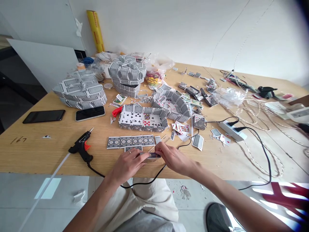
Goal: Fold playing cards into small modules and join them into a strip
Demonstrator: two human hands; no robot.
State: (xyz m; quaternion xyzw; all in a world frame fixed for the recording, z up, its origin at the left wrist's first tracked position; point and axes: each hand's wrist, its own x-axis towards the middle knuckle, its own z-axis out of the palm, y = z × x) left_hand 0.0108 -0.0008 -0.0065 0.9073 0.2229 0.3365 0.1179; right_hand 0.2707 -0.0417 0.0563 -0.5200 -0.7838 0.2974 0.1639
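My left hand (126, 166) and my right hand (172, 158) meet over the table's front edge, pinching a narrow strip cut from a playing card (151, 155) between their fingers. Just beyond them lies a row of patterned card backs joined edge to edge (130, 141). A black hot glue gun (82, 146) with a red trigger guard rests on its side left of my left hand. Farther back stands an open tray built from playing cards (143, 118), its clubs and hearts faces showing inside.
Card-built boxes (127, 75) and lids (80, 90) crowd the back of the wooden table (43, 149), among scattered card scraps. Several phones (90, 113) lie left. A power strip (231, 130) with black cords sits right, and a glue gun cord crosses under my hands.
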